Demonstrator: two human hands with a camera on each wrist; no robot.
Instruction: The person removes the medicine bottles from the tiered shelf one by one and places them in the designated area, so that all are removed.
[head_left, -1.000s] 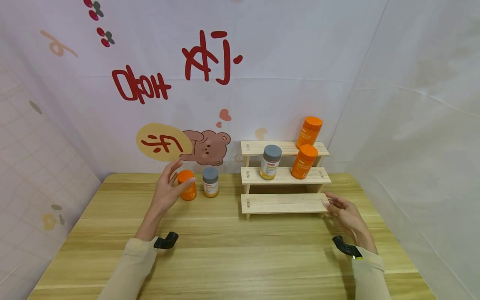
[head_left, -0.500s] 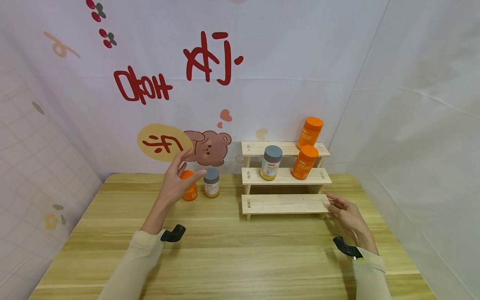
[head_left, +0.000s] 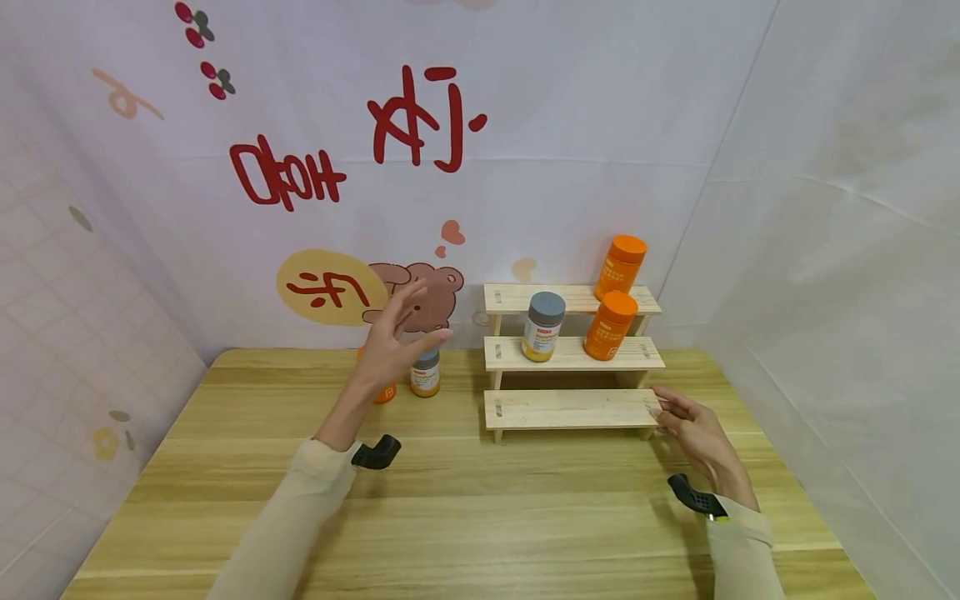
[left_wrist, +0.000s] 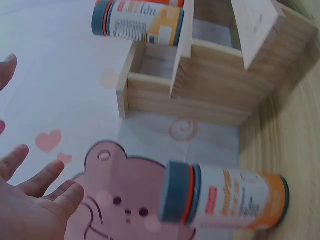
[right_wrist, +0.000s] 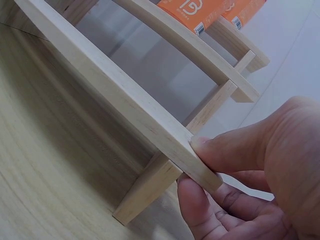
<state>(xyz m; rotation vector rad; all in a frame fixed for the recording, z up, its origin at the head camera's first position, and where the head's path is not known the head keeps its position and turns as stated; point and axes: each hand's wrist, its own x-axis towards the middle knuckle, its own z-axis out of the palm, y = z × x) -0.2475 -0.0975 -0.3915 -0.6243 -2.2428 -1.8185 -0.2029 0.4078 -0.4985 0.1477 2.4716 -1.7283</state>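
Shelf | right hand — pinching one end | left hand — aloft, loosely spread

Head view, left of centre: orange cylindrical plastic jar mostly hidden behind bare left hand; grey-lidded, white-and-yellow cylindrical jar — lid partly covered. Left-wrist view, lower left: hand cut off by frame edge; fine label print — illegible.

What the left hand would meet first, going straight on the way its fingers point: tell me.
Probably the back wall, around the printed bear or just above it: in the head view, the left hand points forward and up that way. How near the wall is, I can't tell.
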